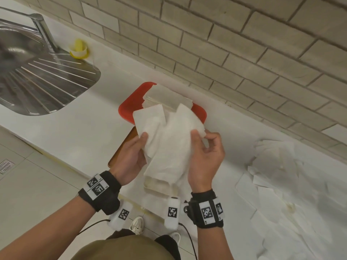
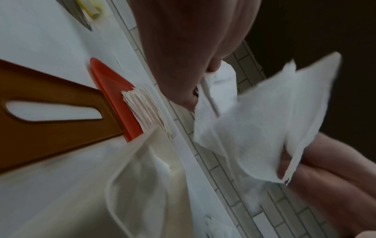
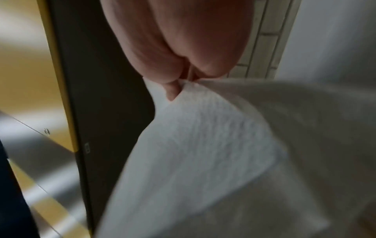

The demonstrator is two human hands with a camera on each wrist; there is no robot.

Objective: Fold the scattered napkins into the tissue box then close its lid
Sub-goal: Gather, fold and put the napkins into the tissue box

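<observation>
Both hands hold one white napkin (image 1: 169, 145) in the air over the cream tissue box (image 1: 158, 186), which stands open near the counter's front edge. My left hand (image 1: 145, 139) grips the napkin's left side with the thumb on top. My right hand (image 1: 200, 135) pinches its upper right corner. The left wrist view shows the left hand (image 2: 200, 83) and the right hand (image 2: 284, 170) holding opposite ends of the napkin (image 2: 254, 128). The right wrist view shows the right hand (image 3: 175, 90) pinching the napkin (image 3: 203, 145). The brown slotted lid (image 1: 121, 147) lies beside the box, partly under my left hand.
A red tray (image 1: 131, 102) with a stack of folded napkins (image 1: 167, 97) sits against the tiled wall. Several loose napkins (image 1: 277, 181) are scattered over the counter at the right. A steel sink (image 1: 37, 81) and a yellow holder (image 1: 78, 50) are at the far left.
</observation>
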